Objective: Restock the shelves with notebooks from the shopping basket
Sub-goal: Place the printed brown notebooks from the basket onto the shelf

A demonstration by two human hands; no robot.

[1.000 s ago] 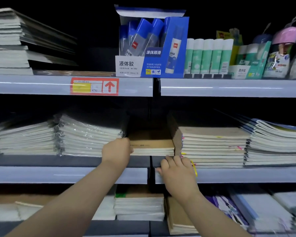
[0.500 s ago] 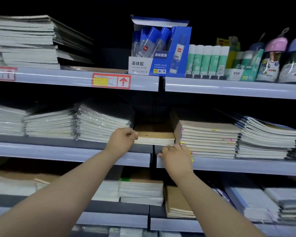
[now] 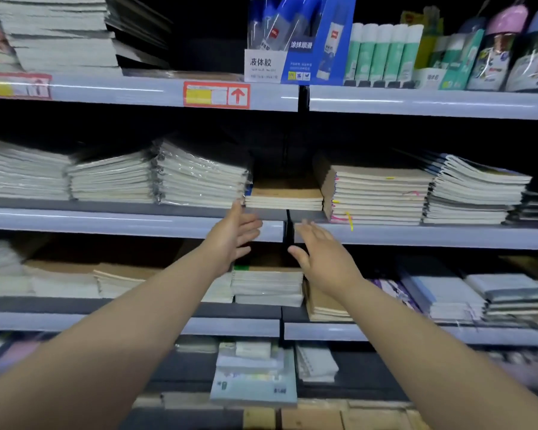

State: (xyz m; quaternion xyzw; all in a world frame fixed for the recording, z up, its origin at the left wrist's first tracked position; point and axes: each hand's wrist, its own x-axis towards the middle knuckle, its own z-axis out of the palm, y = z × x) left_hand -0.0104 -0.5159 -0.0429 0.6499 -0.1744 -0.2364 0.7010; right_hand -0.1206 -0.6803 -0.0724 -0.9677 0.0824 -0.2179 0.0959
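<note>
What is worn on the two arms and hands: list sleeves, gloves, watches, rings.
Nothing shows. The left hand and right hand are bare: no gloves, no rings visible. The left forearm and right forearm are bare to the frame's edge: no sleeve, watch or bracelet.

Both my arms reach forward and up, converging toward centre. My left hand point(image 3: 234, 240) is open, palm turned inward, fingers straight and slightly spread, holding nothing. My right hand point(image 3: 323, 257) is open too, back facing up, thumb out left, empty.
</note>
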